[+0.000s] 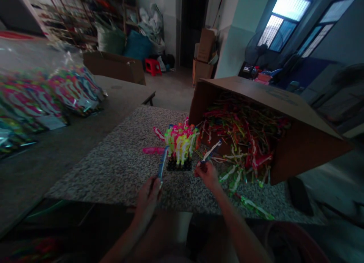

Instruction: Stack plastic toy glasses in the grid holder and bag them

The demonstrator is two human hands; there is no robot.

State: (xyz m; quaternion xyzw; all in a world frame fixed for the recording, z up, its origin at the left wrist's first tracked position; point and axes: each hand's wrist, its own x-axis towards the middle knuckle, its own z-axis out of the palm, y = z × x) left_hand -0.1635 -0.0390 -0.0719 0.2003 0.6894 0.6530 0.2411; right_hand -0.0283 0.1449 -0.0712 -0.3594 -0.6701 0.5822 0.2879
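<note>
My left hand (149,194) is closed on the lower end of a blue and white strip (163,163), which points up and away from me. In my right hand (207,173) is a second blue and white piece (211,151), tilted up to the right. Between and beyond the hands, a black rack (179,166) holds several upright yellow, green and pink pieces (182,141). A pink piece (152,150) lies on the speckled table (122,153), left of the rack. Fine details of the pieces are blurred.
An open cardboard box (301,141) lies on its side at the right, with many colourful pieces (241,122) spilling out. Loose green pieces (254,207) lie near the front edge. A dark flat object (300,196) is at the far right. Filled clear bags (75,88) stand at the left.
</note>
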